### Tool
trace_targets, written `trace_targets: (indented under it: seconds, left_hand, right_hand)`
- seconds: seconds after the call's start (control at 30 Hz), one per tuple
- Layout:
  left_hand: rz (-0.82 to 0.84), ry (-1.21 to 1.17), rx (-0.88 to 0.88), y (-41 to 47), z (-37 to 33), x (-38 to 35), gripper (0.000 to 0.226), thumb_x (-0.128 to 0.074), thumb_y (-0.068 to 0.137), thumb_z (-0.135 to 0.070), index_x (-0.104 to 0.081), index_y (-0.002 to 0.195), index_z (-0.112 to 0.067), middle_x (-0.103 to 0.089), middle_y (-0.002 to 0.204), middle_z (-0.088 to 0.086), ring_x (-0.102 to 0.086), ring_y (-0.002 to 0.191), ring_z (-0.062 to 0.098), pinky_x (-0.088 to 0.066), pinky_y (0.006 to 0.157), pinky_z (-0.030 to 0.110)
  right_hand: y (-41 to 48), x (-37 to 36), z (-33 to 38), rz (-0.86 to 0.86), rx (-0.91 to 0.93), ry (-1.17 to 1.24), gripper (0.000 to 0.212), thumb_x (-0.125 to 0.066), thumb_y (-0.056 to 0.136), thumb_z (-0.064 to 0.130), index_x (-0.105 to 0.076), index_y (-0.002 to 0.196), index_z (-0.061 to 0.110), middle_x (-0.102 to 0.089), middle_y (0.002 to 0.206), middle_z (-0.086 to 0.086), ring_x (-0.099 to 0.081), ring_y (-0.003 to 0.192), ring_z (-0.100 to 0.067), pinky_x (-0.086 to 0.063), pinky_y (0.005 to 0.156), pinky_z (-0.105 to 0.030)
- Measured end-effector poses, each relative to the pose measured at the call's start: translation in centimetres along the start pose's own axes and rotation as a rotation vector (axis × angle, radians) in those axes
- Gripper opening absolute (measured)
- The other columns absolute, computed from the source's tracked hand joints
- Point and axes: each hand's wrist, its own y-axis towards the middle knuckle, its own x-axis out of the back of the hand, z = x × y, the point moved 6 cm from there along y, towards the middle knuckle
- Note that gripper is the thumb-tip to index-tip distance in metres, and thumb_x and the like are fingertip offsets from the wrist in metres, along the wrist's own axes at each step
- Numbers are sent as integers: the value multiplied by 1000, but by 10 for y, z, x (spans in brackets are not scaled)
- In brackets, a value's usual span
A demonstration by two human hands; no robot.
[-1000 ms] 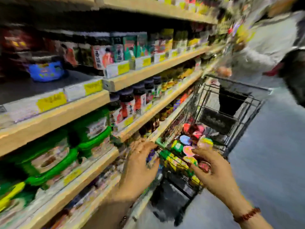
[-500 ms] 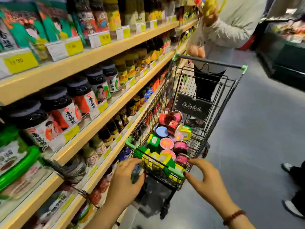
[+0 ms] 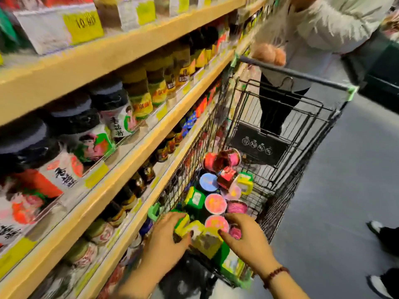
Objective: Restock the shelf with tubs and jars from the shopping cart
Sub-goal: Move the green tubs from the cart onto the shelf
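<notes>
Beside you, shelf boards carry rows of dark-lidded jars; shopping cart on grey floor holds tubs.

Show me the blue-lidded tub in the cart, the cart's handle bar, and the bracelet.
blue-lidded tub (image 3: 208, 181), head view, centre of its lid.
cart handle bar (image 3: 291, 75), head view, middle of the dark bar.
bracelet (image 3: 275, 275), head view, beads on the wrist.

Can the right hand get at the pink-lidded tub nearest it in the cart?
Probably yes: the right hand is right beside that pink-lidded tub, whose lid lies uncovered atop the pile; the left hand grips a yellow-green tub off to the side.
</notes>
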Motion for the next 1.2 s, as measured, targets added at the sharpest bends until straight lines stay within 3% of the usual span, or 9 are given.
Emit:
trace_targets:
  seconds: [0.1,0.2,0.33,0.43,0.6,0.73,0.83,1.03,1.2]
  left_hand:
    - [-10,4,64,24,11,-5,44,-68,82,-27,-55,124,-26,-46,120,-18,-38,112,-1,-21,94,7]
    - [-25,-4,175,43,24,-15,41,-67,80,-31,-60,119,-22,-48,115,-16,-45,110,4,-22,93,4]
    - [-53,45,348,55,39,-35,42,-71,78,-32,-61,118,-22,-54,116,-8,-53,112,14,-31,94,15]
    - [-111,14,472,60,43,-53,43,-71,75,-31,-63,116,-19,-62,114,4,-60,108,25,-38,90,26]
    - [-153,74,630,72,37,-74,51,-64,85,-37,-48,133,-30,-45,138,-5,-42,129,19,-35,100,27]
    - [-160,85,745,68,45,-92,54,-66,83,-41,-50,132,-25,-49,136,0,-47,125,21,-39,96,28]
    - [-155,74,815,62,52,-106,55,-63,85,-39,-48,135,-23,-46,139,1,-42,129,21,-34,100,25]
    - [-86,132,815,59,72,-128,54,-56,82,-41,-53,131,-19,-53,133,5,-48,124,26,-36,99,28]
    - [-155,77,831,72,76,-136,49,-57,78,-35,-58,125,-19,-57,123,5,-53,115,23,-36,92,22]
  right_hand:
    - [34,-12,-9,70,-18,6,57,-55,73,56,-60,122,28,-64,116,8,-59,108,-14,-49,89,-30]
    - [74,-17,-19,116,-20,24,47,-68,79,40,-62,122,23,-64,111,6,-59,103,-14,-46,86,-25]
    - [128,-25,-38,190,-26,115,39,-76,77,20,-66,115,14,-62,93,7,-53,79,-2,-37,69,-10]
    - [164,-38,-56,284,-18,150,43,-72,74,28,-65,114,13,-66,110,-2,-56,97,-9,-36,78,-12]
    - [210,-74,-77,429,16,109,49,-76,77,22,-61,120,5,-64,118,-13,-58,112,-27,-41,92,-27]
    - [237,-109,-87,478,50,56,48,-76,77,13,-60,121,5,-64,111,-21,-58,108,-35,-41,90,-34]
    - [253,-141,-95,527,65,39,55,-76,77,16,-57,126,3,-59,123,-20,-52,118,-34,-38,97,-33]
    - [277,-190,-112,599,98,-28,74,-71,73,34,-48,135,3,-53,123,-24,-47,119,-39,-35,99,-38]
    - [278,-215,-120,566,119,4,79,-80,70,25,-44,139,10,-48,127,-20,-47,116,-38,-43,98,-45]
